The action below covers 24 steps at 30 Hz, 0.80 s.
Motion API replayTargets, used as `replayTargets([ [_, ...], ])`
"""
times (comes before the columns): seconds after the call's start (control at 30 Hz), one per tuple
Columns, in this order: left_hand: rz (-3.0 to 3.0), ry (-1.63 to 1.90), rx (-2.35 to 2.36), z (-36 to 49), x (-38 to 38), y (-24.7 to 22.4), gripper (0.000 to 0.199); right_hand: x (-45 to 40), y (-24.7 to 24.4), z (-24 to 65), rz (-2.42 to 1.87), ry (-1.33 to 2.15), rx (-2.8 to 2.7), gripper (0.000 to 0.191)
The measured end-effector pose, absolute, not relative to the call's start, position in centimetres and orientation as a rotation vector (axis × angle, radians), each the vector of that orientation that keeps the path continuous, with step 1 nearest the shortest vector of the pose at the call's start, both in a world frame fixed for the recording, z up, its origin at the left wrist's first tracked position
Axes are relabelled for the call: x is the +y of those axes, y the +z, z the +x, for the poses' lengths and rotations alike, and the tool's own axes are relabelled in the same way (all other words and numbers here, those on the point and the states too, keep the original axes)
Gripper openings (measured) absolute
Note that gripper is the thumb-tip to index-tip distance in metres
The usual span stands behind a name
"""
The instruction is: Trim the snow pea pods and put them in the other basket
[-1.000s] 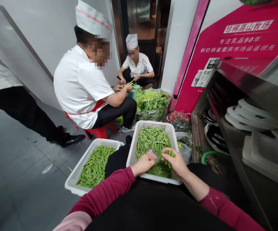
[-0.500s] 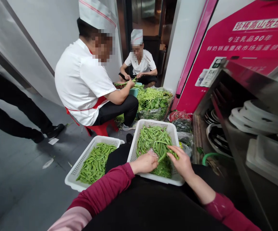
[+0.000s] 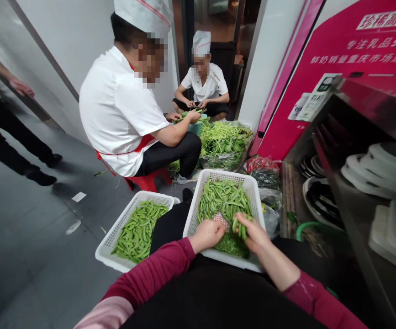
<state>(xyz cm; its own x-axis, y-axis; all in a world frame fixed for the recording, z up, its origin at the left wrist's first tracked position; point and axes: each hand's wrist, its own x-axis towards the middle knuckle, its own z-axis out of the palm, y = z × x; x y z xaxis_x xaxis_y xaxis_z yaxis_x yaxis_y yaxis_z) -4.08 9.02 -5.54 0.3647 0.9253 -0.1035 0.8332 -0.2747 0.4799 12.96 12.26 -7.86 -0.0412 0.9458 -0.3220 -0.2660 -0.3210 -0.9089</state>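
A white perforated basket (image 3: 257, 194) rests on my lap with green pea pods (image 3: 223, 196) in its far part and a heap of fine green trimmings (image 3: 232, 246) in its near part. Over the basket's right side, my right hand (image 3: 255, 232) is closed around several pea pods (image 3: 240, 228), their ends poking out past the fingers. My left hand (image 3: 207, 234) hovers above the left rim with its fingertips pinched together; whatever is between them is hidden. To the left, a second white basket (image 3: 107, 249) on the floor holds more pea pods (image 3: 141, 233).
A co-worker (image 3: 125, 105) sits on a red stool (image 3: 146, 180) ahead, handling green stalks; another person (image 3: 204, 87) squats behind. Leafy greens (image 3: 227, 139) lie heaped between us. A metal shelf (image 3: 351, 201) with white lids stands close on my right. Someone walks at far left.
My hands have moved apart, and the pod that stretched between them no longer does. My right hand has turned, showing its bunch of pods. The person at far left has stepped away.
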Motion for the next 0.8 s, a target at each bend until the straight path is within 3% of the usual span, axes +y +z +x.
replayTargets([
  [0.1,2.165,-0.14,1.528,-4.8,9.1,-7.7,0.021,16.5,-8.0,15.1,-1.408,1.261,-0.858,0.037],
  [0.23,2.264,-0.082,1.481,-5.3,9.4,-8.9,0.041,20.7,-8.3,15.3,-1.865,0.571,-1.858,0.025],
  [0.3,2.31,-0.068,1.446,-5.2,9.6,-8.6,0.035,21.5,-8.8,14.1,-1.949,0.37,-2.26,0.016],
  [0.4,2.284,-0.076,1.405,-5.0,9.8,-8.0,0.024,21.8,-9.8,12.4,-1.956,0.363,-2.421,0.01],
  [0.53,2.04,0.179,1.469,-5.1,10.1,-7.7,0.017,21.2,-9.8,12.3,-1.939,0.313,-2.471,0.013],
  [0.67,1.509,0.43,1.47,-4.7,11.0,-7.5,0.024,18.8,-8.1,13.2,-1.831,0.232,-2.466,0.019],
  [0.8,1.232,0.571,1.203,-3.8,11.3,-6.3,0.027,15.4,-6.2,13.3,-1.591,0.25,-2.457,0.012],
])
